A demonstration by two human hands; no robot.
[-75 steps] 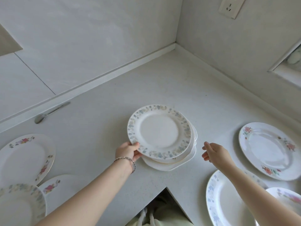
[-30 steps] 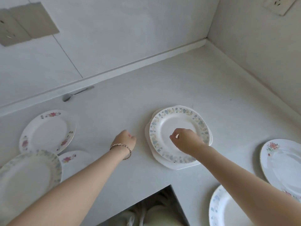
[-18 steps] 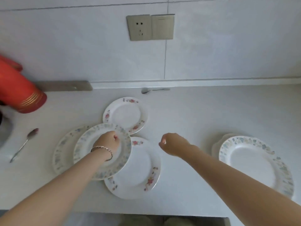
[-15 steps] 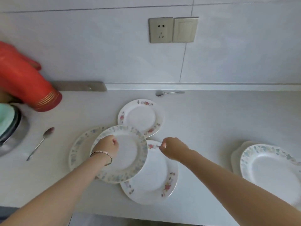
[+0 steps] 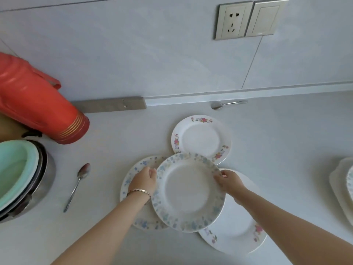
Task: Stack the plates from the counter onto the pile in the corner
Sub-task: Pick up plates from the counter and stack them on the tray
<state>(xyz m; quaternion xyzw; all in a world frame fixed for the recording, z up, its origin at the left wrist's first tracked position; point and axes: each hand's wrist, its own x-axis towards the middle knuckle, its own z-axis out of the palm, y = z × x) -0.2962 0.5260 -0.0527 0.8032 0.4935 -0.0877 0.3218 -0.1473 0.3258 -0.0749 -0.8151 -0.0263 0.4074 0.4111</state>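
Top plate (image 5: pixel 189 192) overlaps left plate (image 5: pixel 137 166), right plate (image 5: pixel 236 226); pile (image 5: pixel 340 184) far right.

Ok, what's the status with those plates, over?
Status: left hand and right hand grip blue-rimmed plate at opposite edges. Beneath it, two plates. Far right, the pile.

Bare counter (image 5: pixel 282 153) lies open from the rose plate (image 5: pixel 200 137) to the pile (image 5: pixel 339 188); flask (image 5: pixel 38 104) and pot (image 5: pixel 45 175) crowd left.

Pale grey tiled wall (image 5: pixel 133 44) behind, thin joints crossing it; socket (image 5: pixel 232 21) and switch (image 5: pixel 265 18) side by side, high right. Below, pale worktop (image 5: pixel 286 140) meeting a low upstand (image 5: pixel 267 91); brushed metal strip (image 5: pixel 108 105) further left. Soft, even light.
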